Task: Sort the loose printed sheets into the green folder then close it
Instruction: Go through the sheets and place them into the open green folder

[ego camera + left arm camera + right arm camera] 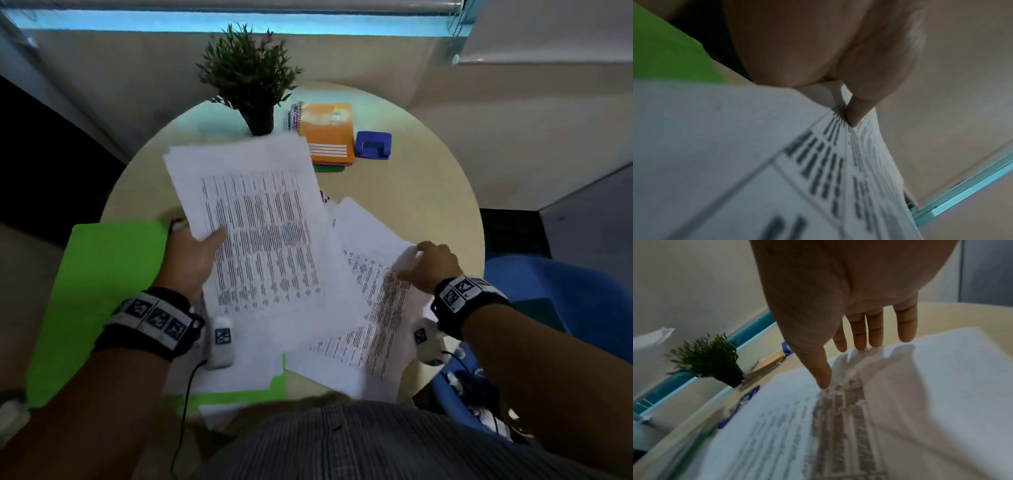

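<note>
The green folder [102, 291] [663, 48] lies open at the table's left, its left half hanging past the edge. A few white sheets [239, 377] lie on its right half. My left hand [195, 253] [818, 48] grips a stack of printed sheets [260, 222] [756, 162] raised above the table, thumb on top. My right hand [431, 263] [838, 305] rests on the loose pile of sheets [370, 308] [920, 402] at the right. Its thumb and straight fingertips touch the top sheet, which rumples up between them.
On the far side of the round table [411, 205] stand a potted plant [250, 78] [711, 356], an orange spiral notebook [329, 133] on other folders, and a blue hole punch [372, 145]. A blue chair [548, 291] is at my right.
</note>
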Demonstrator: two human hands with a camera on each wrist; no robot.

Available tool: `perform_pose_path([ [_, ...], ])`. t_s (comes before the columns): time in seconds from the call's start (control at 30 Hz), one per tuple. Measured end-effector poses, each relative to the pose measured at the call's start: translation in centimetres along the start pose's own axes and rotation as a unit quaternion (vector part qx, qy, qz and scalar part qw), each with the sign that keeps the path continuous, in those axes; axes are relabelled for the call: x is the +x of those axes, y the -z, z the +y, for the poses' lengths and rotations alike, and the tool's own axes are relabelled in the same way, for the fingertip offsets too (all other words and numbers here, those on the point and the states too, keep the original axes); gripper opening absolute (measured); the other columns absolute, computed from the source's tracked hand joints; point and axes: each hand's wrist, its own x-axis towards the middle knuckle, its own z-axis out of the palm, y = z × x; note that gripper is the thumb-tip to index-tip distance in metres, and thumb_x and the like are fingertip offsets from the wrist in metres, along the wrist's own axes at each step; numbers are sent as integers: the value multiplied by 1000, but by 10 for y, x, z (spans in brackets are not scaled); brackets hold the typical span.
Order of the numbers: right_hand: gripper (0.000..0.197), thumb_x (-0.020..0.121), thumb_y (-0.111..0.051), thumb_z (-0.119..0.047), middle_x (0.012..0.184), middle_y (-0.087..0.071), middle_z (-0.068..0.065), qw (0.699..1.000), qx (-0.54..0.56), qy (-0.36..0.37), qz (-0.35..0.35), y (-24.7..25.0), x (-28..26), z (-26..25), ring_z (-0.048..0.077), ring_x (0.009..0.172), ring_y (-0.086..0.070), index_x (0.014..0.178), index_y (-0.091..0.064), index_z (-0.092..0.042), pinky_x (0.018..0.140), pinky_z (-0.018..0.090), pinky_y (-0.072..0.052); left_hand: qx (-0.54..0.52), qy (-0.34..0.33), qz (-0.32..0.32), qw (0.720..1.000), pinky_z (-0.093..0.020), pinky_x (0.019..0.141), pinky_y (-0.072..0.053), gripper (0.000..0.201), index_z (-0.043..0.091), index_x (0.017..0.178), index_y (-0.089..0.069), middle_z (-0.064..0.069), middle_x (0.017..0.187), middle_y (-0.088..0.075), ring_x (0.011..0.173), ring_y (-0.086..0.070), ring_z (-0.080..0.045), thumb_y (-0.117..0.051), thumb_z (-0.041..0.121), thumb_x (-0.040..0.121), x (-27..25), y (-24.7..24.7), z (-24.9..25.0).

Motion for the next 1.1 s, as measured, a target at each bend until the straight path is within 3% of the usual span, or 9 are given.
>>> perform_pose_path([
  [0.13, 95, 64, -89, -54, 132, -49, 16, 999, -49, 4, 0, -7, -1, 8, 40, 124, -48, 141, -45, -18, 100, 53, -50, 91, 98, -30, 991, -34, 91, -46, 31, 14, 125, -66, 1, 107, -67, 100, -64, -24, -66, 23, 95, -21, 2, -53],
  [0.27, 98, 62, -92, -51, 130, -54, 16, 997, -74, 1, -19, -3, 3, 2, 39, 124, -47, 137, -43, -13, 99, 52, -51, 154, 152, -36, 976, -42, 93, -53, 16, 13, 97, -73, -7, 97, -72, 94, -68, -29, -70, 27, 90, -33, 8, -94],
  [0.33, 102, 59, -94, -52, 132, -51, 16, 995, -102, 3, -16, 0, 5, -2, 40, 126, -46, 136, -43, -10, 101, 52, -50, 178, 149, -25, 972, -33, 85, -47, 24, 5, 109, -72, -7, 95, -69, 90, -64, -25, -68, 22, 93, -35, 7, -98],
  [0.5, 111, 55, -98, -43, 137, -47, 12, 992, -109, 57, -21, 3, 13, -6, 37, 130, -42, 146, -38, -18, 103, 52, -48, 197, 140, -27, 970, -31, 84, -46, 31, 4, 119, -69, -10, 108, -71, 93, -63, -25, -66, 22, 94, -43, -1, -98],
  [0.63, 103, 55, -98, -46, 126, -57, 14, 985, -155, 60, -45, 7, 14, -14, 37, 124, -47, 136, -41, -18, 88, 47, -49, 188, 153, -3, 970, -29, 78, -44, 26, 4, 113, -70, -8, 98, -69, 86, -61, -25, -65, 21, 94, -48, -3, -98],
  [0.77, 81, 65, -91, -49, 128, -51, 13, 984, -161, 78, -2, 5, 7, -13, 37, 123, -46, 130, -52, -20, 91, 51, -50, 181, 166, -8, 969, -31, 76, -48, 17, 9, 99, -71, -8, 89, -71, 85, -66, -29, -66, 25, 93, -46, 0, -100],
  [0.9, 9, 87, -69, -23, 89, -61, 9, 981, -24, 163, 102, -4, 0, -4, 37, 91, -61, 90, -62, -18, 68, 35, -45, 158, 157, 2, 975, -32, 75, -49, 12, 16, 84, -67, -11, 88, -72, 83, -68, -30, -66, 22, 93, -48, -1, -99],
  [1.0, 21, 87, -64, -2, 62, -59, 0, 968, 151, 167, 107, 11, -7, -2, 25, 63, -59, 73, -59, -18, 53, 27, -37, 124, 160, 29, 979, -35, 80, -50, 8, 14, 93, -67, -7, 90, -69, 88, -66, -29, -66, 22, 93, -48, 3, -95],
  [1.1, 30, 86, -56, 11, 56, -58, 6, 936, 314, 128, 93, 40, -11, 5, 8, 43, -48, 69, -64, -13, 47, 22, -36, 86, 136, 93, 983, -41, 92, -52, 28, 7, 117, -67, -9, 110, -70, 100, -66, -28, -66, 22, 93, -45, 12, -90],
])
